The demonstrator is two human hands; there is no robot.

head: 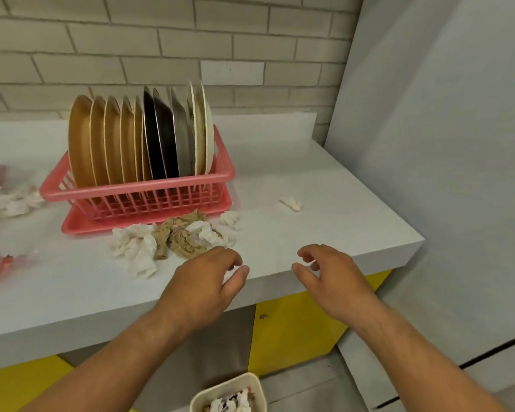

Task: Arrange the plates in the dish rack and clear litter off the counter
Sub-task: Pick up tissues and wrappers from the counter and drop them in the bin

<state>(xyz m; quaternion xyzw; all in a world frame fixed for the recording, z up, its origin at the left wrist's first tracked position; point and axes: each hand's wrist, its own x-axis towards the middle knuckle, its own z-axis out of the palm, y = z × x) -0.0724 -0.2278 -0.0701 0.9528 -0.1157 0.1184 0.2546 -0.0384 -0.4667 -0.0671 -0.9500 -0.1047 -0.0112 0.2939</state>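
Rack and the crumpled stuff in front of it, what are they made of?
The rack looks like pink plastic: it is smooth and slightly shiny, with thin moulded slats. The crumpled stuff looks like paper, probably white tissue around a brown piece: it is matte, creased and wrinkled.
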